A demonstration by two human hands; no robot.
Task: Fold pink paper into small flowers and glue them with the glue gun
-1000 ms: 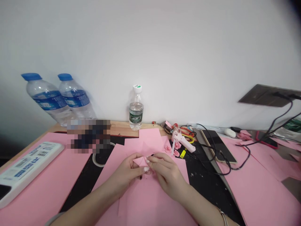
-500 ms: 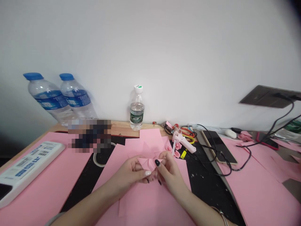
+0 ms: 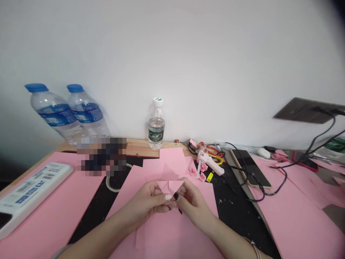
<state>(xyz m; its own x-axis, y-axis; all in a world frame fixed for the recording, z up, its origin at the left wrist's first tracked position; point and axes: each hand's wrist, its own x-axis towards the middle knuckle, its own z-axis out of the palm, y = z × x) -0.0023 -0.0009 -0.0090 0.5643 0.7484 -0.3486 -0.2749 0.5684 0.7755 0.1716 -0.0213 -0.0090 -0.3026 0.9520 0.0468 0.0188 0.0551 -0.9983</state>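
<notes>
- Desk (image 3: 140, 148) surface nearest us is covered by a large pink card sheet (image 3: 172, 239), and our forearms reach out over it.
- We hold a folded pink paper piece (image 3: 169, 186) just above that sheet, between our hands, near the middle of the view. Its pointed flaps stand upward, and the lower part is hidden by our fingers.
- Left hand (image 3: 145, 203) and right hand (image 3: 192, 205) are close together. Both grips are closed on the folded piece from either side, with the fingertips pinching its edges.
- Change noted: compared with the frame half a second back, our right hand has turned inward and now faces the left. The folded piece sits more squarely between the two hands, with its top edges showing.
- Beside the hands lies a black speckled mat (image 3: 237, 205), with a tape roll (image 3: 114, 183) at the left, partly under the pink sheets.
- Just beyond are small pink paper roses (image 3: 192, 170) and a white glue gun (image 3: 207, 162), with scissors (image 3: 218, 160) behind it.
- To the left lies a white power strip (image 3: 32, 189); to the right, a dark tablet (image 3: 250, 167) and more pink sheets (image 3: 302, 216).
- Farthest away, by the wall, stand a small water bottle (image 3: 156, 124) and two large water bottles (image 3: 54, 115), with a wall socket plate (image 3: 303, 110) at the right.
</notes>
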